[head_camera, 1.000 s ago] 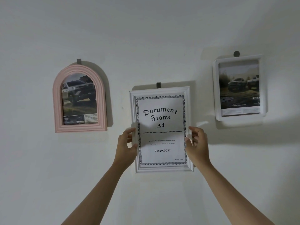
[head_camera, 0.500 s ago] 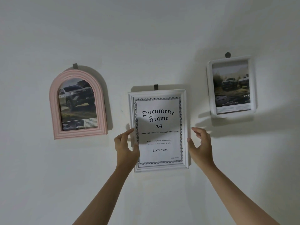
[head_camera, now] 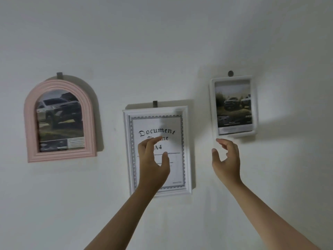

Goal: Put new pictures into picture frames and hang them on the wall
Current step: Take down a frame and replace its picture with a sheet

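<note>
Two bare forearms, no sleeves, left hand [head_camera: 153,165], right hand [head_camera: 226,159]

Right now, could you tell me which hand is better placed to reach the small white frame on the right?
The right hand. It hovers empty just below the small white frame, while the left hand is in front of the document frame, farther away.

Both bare forearms reach up and forward. The left hand [head_camera: 153,165] is raised with fingers loosely curved and thumb spread, holding nothing. The right hand [head_camera: 226,159] mirrors it, fingers curled loosely, thumb apart, also holding nothing.
</note>
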`<action>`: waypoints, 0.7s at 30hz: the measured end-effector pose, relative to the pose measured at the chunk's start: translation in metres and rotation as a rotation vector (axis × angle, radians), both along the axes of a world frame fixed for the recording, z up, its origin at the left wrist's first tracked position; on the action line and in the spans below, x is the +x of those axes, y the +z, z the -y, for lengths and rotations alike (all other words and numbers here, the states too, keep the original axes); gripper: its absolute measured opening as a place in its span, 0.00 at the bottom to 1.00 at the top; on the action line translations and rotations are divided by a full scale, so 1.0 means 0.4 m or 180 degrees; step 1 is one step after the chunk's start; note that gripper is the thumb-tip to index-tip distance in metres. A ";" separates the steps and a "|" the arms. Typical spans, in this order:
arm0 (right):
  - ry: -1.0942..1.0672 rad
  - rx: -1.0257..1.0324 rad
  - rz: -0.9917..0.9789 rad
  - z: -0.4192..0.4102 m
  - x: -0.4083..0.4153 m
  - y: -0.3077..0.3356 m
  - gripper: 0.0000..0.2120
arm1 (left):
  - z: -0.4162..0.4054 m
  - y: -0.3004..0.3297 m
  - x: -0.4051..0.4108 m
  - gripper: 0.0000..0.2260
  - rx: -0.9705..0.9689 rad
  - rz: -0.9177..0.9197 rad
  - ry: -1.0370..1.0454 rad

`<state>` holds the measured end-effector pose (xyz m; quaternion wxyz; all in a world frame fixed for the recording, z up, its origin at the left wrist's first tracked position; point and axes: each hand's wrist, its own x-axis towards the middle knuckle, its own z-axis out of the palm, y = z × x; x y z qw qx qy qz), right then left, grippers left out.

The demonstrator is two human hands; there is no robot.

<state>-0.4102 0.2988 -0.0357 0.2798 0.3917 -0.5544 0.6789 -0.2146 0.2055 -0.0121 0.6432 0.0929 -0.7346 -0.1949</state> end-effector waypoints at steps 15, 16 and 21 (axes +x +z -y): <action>-0.0122 0.0469 -0.0143 -0.182 -0.401 0.130 0.21 | -0.157 0.062 -0.456 0.19 0.0132 0.0395 -0.0213; -0.0029 0.0507 -0.0163 -0.178 -0.408 0.133 0.21 | -0.153 0.064 -0.470 0.19 0.0199 0.0416 -0.0176; 0.0140 0.0493 -0.0327 -0.151 -0.450 0.138 0.23 | -0.138 0.081 -0.528 0.19 0.0456 0.0266 -0.0102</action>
